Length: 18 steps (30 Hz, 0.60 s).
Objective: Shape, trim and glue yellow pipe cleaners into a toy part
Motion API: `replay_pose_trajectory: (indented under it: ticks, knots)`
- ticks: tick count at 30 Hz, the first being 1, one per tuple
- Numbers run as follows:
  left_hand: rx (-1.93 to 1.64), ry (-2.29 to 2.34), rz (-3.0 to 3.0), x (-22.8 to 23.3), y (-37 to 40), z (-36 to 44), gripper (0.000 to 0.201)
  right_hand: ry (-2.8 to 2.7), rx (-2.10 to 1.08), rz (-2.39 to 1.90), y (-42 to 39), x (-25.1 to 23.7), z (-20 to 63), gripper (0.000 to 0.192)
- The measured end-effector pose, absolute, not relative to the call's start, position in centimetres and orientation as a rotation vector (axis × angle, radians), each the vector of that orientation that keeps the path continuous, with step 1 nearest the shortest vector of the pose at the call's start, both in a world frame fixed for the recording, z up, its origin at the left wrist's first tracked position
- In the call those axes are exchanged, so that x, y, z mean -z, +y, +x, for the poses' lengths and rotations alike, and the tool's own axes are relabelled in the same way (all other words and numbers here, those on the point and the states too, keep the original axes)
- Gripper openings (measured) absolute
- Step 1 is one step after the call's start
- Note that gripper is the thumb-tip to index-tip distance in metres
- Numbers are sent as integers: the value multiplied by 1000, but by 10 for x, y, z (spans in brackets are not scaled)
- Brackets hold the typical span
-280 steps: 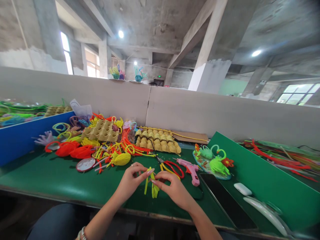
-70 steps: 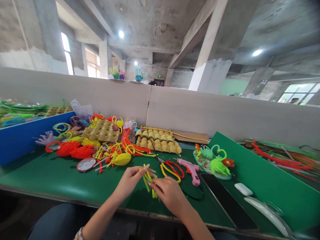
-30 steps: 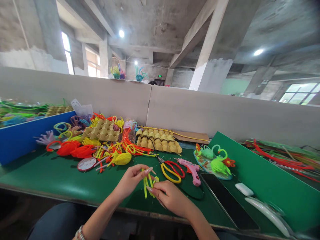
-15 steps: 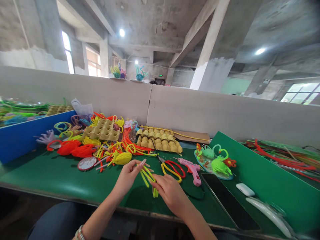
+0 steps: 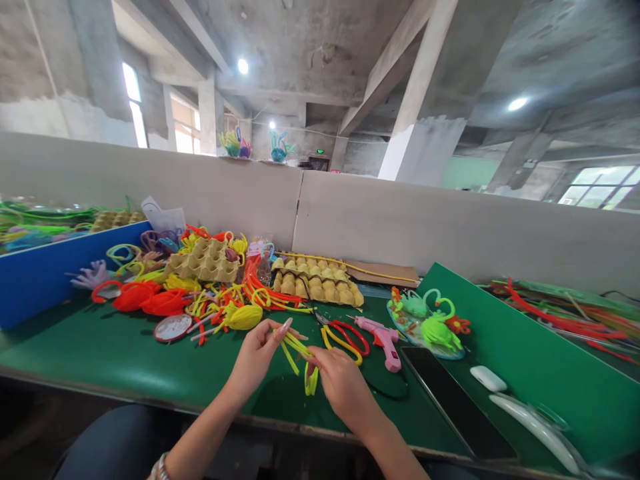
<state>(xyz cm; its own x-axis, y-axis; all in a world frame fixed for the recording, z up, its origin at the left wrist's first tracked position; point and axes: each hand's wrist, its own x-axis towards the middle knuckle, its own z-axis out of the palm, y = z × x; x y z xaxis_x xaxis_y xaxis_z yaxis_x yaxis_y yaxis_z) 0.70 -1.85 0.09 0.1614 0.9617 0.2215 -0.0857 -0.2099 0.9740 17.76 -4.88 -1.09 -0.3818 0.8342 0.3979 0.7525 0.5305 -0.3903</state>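
Observation:
Above the front of the green table, my left hand (image 5: 259,353) pinches one end of some yellow pipe cleaners (image 5: 297,345) between thumb and fingers. My right hand (image 5: 340,381) is closed on the other end, a short way to the right. Bent yellow loops hang below my right fingers, and one strand slants down freely between the hands. Just beyond them lie pliers (image 5: 345,340) with red and yellow handles and a pink glue gun (image 5: 381,339). A yellow fuzzy bundle (image 5: 243,317) rests beyond my left hand.
Red and yellow pipe-cleaner pieces (image 5: 165,301) and egg-carton trays (image 5: 320,283) fill the back left and middle. A phone (image 5: 457,400), a white case (image 5: 488,378) and a decorated disc with green swans (image 5: 435,327) stand right. Blue (image 5: 65,277) and green (image 5: 525,347) dividers flank the table.
My right hand has shifted slightly, and the yellow strands between my hands lie closer together and straighter. The hanging loops show more openly below. My left hand stays in place.

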Motion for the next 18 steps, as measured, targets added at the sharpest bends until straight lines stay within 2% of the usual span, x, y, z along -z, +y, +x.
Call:
replay_pose_trajectory:
  ticks: [18]
  knots:
    - [-1247, 982, 1488, -3, -22, 6, 35, -2160, -393, -1294, -49, 7, 174, 33]
